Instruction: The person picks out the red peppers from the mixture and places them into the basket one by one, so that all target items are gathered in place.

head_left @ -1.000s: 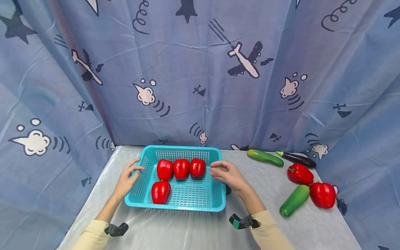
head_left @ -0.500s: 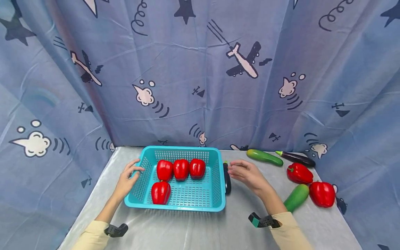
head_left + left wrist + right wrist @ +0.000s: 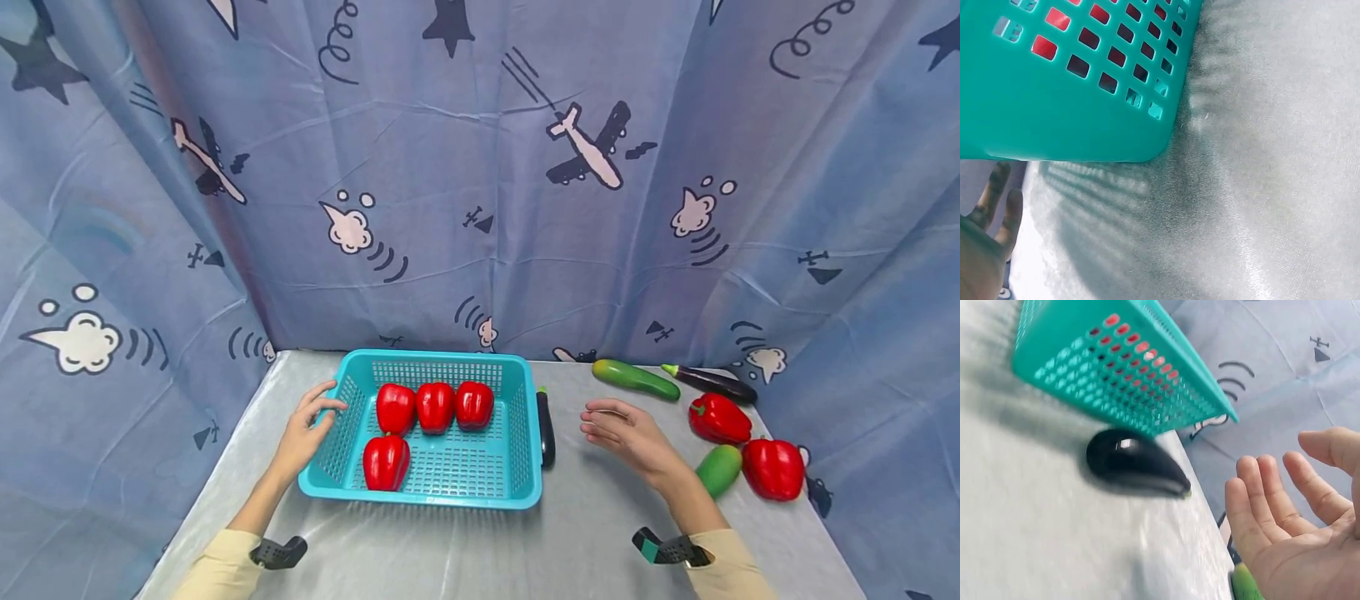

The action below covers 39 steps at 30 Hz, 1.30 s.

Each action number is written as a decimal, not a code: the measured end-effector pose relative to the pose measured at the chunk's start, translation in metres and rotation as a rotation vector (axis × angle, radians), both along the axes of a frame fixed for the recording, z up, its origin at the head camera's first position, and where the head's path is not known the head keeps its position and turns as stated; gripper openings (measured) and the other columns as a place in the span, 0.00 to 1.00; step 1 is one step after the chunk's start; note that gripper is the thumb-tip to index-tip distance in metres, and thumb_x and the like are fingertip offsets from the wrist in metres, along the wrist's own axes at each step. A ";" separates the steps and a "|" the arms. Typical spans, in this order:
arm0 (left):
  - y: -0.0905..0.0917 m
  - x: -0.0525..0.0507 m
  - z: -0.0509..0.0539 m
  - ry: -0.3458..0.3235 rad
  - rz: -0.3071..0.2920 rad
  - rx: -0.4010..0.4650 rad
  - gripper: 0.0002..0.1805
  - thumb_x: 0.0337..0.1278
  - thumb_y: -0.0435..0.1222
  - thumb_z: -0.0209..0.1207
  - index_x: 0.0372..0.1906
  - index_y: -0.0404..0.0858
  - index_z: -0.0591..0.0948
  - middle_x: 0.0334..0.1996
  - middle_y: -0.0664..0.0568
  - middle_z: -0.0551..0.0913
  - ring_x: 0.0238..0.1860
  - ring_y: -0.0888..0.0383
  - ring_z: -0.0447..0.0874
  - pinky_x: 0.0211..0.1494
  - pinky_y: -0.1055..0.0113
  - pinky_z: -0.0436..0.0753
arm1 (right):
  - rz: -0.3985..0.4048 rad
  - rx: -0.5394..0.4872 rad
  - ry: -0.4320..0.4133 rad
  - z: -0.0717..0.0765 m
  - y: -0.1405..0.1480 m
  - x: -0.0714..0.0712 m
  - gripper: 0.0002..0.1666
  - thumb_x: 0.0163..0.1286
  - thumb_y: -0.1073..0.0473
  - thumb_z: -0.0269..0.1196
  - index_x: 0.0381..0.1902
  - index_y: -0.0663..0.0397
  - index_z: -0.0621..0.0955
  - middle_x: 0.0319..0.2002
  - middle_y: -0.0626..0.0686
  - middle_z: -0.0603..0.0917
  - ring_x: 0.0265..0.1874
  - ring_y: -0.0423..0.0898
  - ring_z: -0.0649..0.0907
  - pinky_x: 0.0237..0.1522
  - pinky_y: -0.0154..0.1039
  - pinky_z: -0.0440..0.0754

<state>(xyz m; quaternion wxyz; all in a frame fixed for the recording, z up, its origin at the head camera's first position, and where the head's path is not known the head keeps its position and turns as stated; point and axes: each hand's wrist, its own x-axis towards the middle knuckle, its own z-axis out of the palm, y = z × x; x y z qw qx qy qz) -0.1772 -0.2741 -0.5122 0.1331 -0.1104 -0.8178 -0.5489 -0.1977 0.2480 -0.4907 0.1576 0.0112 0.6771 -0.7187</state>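
Note:
A turquoise plastic basket (image 3: 420,501) stands on the table, with several red bell peppers (image 3: 436,407) in it: a row of three at the back and one at the front left. At the basket's left rim is my left hand (image 3: 302,429), fingers relaxed; in the left wrist view its fingertips (image 3: 1001,172) come up to the rim, and I cannot tell whether they touch. My right hand (image 3: 630,437) hovers over the table right of the basket, fingers spread and nothing held. Between them, a dark eggplant (image 3: 546,428) lies against the basket's right side, also plain in the right wrist view.
On the right lie a green cucumber-like vegetable (image 3: 636,378), a second eggplant (image 3: 712,382), two more red bell peppers (image 3: 774,469) and another green vegetable (image 3: 718,471), partly behind my right forearm. A blue patterned curtain (image 3: 480,183) rises behind the table.
My right hand has moved from above the basket's right rim out to the right, uncovering the eggplant beside the basket. The left hand, basket and peppers stay put.

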 end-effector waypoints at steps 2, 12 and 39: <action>0.000 0.000 0.000 0.001 0.000 0.001 0.09 0.68 0.19 0.52 0.45 0.23 0.82 0.68 0.26 0.65 0.70 0.27 0.56 0.59 0.29 0.59 | 0.008 0.003 0.006 -0.001 0.008 0.002 0.26 0.76 0.59 0.63 0.63 0.70 0.71 0.53 0.59 0.82 0.51 0.51 0.85 0.56 0.47 0.78; 0.000 0.001 0.002 -0.006 -0.003 -0.005 0.09 0.69 0.19 0.52 0.46 0.22 0.82 0.69 0.26 0.64 0.71 0.27 0.56 0.60 0.26 0.57 | 0.076 -0.044 0.064 -0.003 0.046 0.003 0.18 0.80 0.62 0.56 0.63 0.64 0.73 0.54 0.54 0.83 0.51 0.48 0.85 0.57 0.47 0.78; 0.001 0.002 0.003 -0.010 -0.004 0.000 0.09 0.69 0.20 0.51 0.45 0.22 0.82 0.69 0.26 0.64 0.71 0.28 0.55 0.61 0.28 0.57 | -0.418 0.533 0.267 -0.010 0.174 -0.021 0.26 0.69 0.49 0.70 0.61 0.49 0.78 0.56 0.46 0.80 0.57 0.40 0.77 0.46 0.22 0.75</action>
